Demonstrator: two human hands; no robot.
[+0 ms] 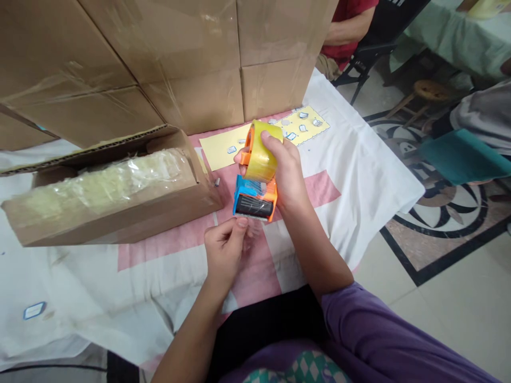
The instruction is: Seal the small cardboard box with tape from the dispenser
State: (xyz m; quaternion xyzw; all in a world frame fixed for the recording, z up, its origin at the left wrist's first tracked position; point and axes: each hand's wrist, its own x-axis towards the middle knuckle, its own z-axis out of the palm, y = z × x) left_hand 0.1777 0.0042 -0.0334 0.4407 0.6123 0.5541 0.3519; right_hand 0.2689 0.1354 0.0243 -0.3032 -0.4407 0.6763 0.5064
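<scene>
My right hand point(285, 165) is closed around a tape dispenser point(255, 199), blue and orange with a black roller and a toothed edge facing me. A thick roll of yellowish tape point(261, 151) sits in it, with my thumb on the roll's side. Just below the toothed edge, my left hand point(225, 247) pinches the free end of the clear tape between thumb and fingers. To the left lies an open cardboard box point(159, 205) on its side, packed with pale yellow, plastic-wrapped contents point(107, 181).
Stacked, taped cartons point(191, 58) form a wall behind. Yellow paper strips point(223, 146) with small stickers lie on the pink and white tablecloth point(175, 260). A blue-edged label point(34, 310) lies at the front left. One person in red point(353, 32) sits beyond; another is at right.
</scene>
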